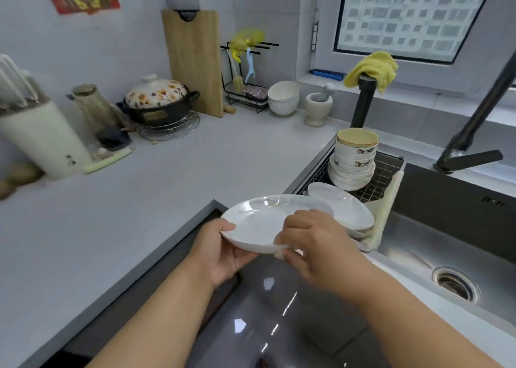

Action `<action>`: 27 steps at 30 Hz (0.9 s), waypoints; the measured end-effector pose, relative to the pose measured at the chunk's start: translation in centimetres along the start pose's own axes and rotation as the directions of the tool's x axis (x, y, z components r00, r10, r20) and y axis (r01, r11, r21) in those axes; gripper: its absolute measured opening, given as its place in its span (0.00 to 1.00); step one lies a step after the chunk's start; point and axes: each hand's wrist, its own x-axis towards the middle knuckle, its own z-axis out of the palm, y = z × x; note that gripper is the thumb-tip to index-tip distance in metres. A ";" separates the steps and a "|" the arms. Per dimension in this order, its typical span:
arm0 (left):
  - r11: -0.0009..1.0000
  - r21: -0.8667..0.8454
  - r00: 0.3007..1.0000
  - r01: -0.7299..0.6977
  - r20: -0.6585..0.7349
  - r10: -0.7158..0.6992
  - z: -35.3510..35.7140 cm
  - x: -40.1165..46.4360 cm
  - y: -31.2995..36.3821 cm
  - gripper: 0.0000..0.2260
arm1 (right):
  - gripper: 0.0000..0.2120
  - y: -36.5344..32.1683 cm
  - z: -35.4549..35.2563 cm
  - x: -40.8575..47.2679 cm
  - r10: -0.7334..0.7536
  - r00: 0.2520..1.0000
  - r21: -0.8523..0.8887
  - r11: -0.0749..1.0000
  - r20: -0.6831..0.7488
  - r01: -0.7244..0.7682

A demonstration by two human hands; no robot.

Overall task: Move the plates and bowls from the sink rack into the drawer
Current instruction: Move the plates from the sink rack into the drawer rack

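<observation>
- A person holds a white plate (259, 222) level in both hands above the worktop's (139, 200) front edge, just left of the sink (446, 228).
- The left hand (223, 253) grips the plate's near-left rim, thumb on top and fingers curled beneath.
- The right hand (312, 244) grips the near-right rim, fingers bent over the edge (its outline is slightly blurred).
- More white plates (343, 208) lie stacked in the sink rack (385, 172), just right of the held plate.
- A stack of bowls (353, 160) leans behind them in the same rack, a cream one uppermost.
- Farther back on the worktop stand two nested white bowls (283, 98), a mortar and pestle (318, 107) and a flowered lidded pot (157, 102).
- A yellow cloth (374, 70) is draped over a dark pipe (363, 102) behind the rack.
</observation>
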 end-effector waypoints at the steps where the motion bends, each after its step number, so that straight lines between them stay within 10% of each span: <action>1: 1.000 -0.016 0.999 -0.025 -0.041 0.025 -1.1 -1.2 -0.6 0.22 | 0.02 -0.8 0.3 -0.3 -0.024 0.999 0.020 1.000 0.024 0.024; 8: 0.964 -0.045 0.888 -0.262 -0.403 0.223 -8.3 -11.9 -3.5 0.10 | 0.15 -6.6 4.0 0.5 0.181 0.980 0.335 0.932 -0.089 -0.142; 12: 0.915 -0.099 0.797 -0.391 -0.533 0.283 -13.2 -17.6 -4.8 0.11 | 0.19 -11.2 6.8 2.0 0.384 0.917 0.419 0.818 0.112 -0.394; 20: 0.824 -0.236 0.682 -0.514 -0.695 0.227 -22.4 -26.6 -9.1 0.15 | 0.11 -23.7 11.8 2.8 0.072 0.585 0.586 -0.003 0.808 -0.810; 27: 0.875 -0.176 0.586 -0.452 -0.797 0.143 -32.1 -34.6 -13.5 0.14 | 0.10 -35.5 16.8 1.5 0.058 0.495 0.493 0.047 0.867 -0.869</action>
